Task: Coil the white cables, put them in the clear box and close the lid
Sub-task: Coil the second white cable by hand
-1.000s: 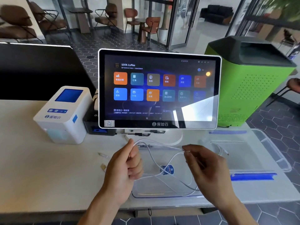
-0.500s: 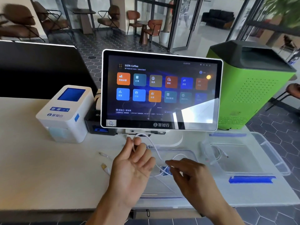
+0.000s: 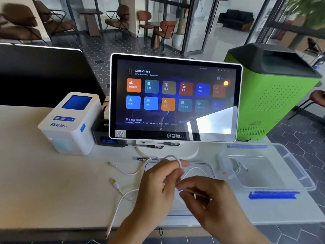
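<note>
My left hand [image 3: 158, 187] holds loops of a thin white cable [image 3: 175, 160] wound over its fingers. My right hand [image 3: 211, 199] pinches the same cable just below and to the right, close against the left hand. Both hover over the clear lid [image 3: 209, 169], which lies flat on the table. The clear box [image 3: 299, 175] stands open at the right with a coiled white cable [image 3: 237, 166] inside. Two more white cables lie loose on the table: one with a yellow plug [image 3: 116, 186] trailing to the front edge, another [image 3: 123, 170] further back.
A touchscreen terminal [image 3: 175, 97] on a round white base stands directly behind my hands. A white label printer [image 3: 70, 124] sits at the left, a black device beside it. A green bin [image 3: 274, 92] stands beyond the table's right side. The box has blue latches [image 3: 274, 195].
My hands have come together: the right hand moved left and down to the left hand, drawing the stretched cable into loops around the left fingers. The camera view shifted slightly.
</note>
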